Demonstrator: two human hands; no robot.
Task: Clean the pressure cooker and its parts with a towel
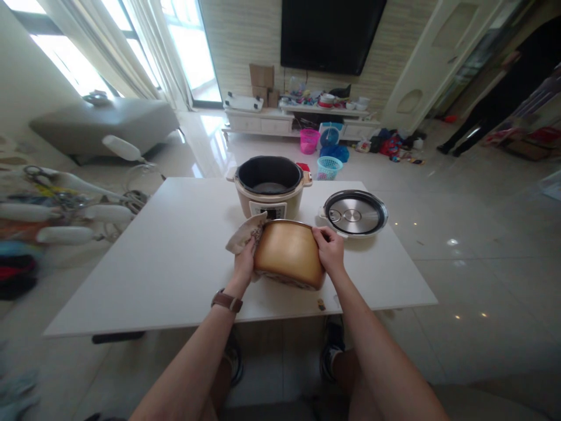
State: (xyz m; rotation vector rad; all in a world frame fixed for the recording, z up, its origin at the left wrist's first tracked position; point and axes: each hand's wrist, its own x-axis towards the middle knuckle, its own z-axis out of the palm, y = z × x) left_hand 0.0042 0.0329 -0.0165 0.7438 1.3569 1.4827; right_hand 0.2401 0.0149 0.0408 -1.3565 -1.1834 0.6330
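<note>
A gold-coloured inner pot [288, 252] is tilted on its side near the front of the white table [175, 257], its outer wall facing me. My left hand [244, 262] presses a patterned cloth [244, 233] against the pot's left side, fingers closed on the cloth. My right hand [329, 250] grips the pot's right rim. Just behind the pot stands the beige cooker body [269, 190], uncovered, with a dark cavity. Its round lid [355, 213] lies flat on the table to the right.
A rack with white handles and tools [65, 204] stands left of the table. A grey sofa [105, 120], a TV unit [298, 117] and plastic baskets [328, 166] are behind. A person in black [495, 99] stands at the far right.
</note>
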